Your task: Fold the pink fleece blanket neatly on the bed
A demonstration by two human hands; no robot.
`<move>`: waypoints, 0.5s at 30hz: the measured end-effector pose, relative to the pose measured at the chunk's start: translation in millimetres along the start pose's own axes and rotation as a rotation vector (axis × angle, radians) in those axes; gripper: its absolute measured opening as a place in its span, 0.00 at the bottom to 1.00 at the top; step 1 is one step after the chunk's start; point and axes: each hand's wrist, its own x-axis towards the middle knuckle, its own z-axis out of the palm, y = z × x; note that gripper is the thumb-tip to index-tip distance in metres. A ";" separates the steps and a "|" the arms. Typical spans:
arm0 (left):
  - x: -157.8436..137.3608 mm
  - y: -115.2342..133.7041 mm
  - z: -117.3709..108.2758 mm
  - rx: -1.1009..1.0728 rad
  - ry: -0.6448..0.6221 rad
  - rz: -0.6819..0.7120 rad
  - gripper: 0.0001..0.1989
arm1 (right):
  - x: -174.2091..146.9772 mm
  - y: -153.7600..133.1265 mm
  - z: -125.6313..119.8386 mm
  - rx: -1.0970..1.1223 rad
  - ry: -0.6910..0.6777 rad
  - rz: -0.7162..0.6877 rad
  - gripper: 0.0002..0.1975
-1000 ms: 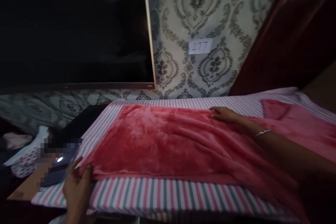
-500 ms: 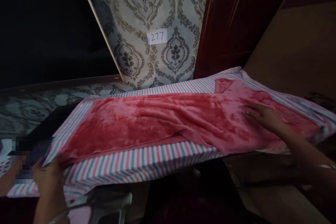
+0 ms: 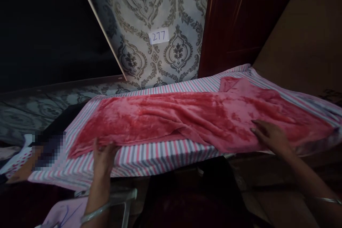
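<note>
A red plush cloth (image 3: 160, 114) lies spread, with wrinkles across its middle, over a pink, grey and white striped cover (image 3: 149, 155). My left hand (image 3: 104, 153) is at the cloth's near edge toward the left, fingers spread and touching it. Farther right, my right hand (image 3: 269, 135) rests its stretched fingers on the plush surface. A small flap of the red cloth is folded over at its far side, right of the middle. The right end of the cloth reaches the striped cover's right side.
Behind the cover are a patterned wall with a paper label (image 3: 159, 36), a large dark screen (image 3: 53, 25) and a dark red glossy panel (image 3: 232, 21). Another person's arm (image 3: 25, 164) shows at the left, partly pixelated. A chair-like frame (image 3: 125, 199) stands below the near edge.
My left hand has moved right along the near edge from the cloth's left corner, and its fingers have spread. My right hand has shifted slightly nearer. The view has shifted a little.
</note>
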 end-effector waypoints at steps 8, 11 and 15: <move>-29.1 1.2 59.8 -0.114 -0.179 -0.102 0.36 | -47.3 -101.8 33.8 0.128 0.072 -0.287 0.20; -28.0 1.9 59.2 -0.166 -0.159 -0.097 0.31 | -64.1 -157.2 60.3 0.158 -0.022 -0.422 0.20; -25.3 1.7 55.7 -0.232 -0.085 -0.113 0.29 | -61.6 -198.0 85.3 0.117 -0.056 -0.511 0.20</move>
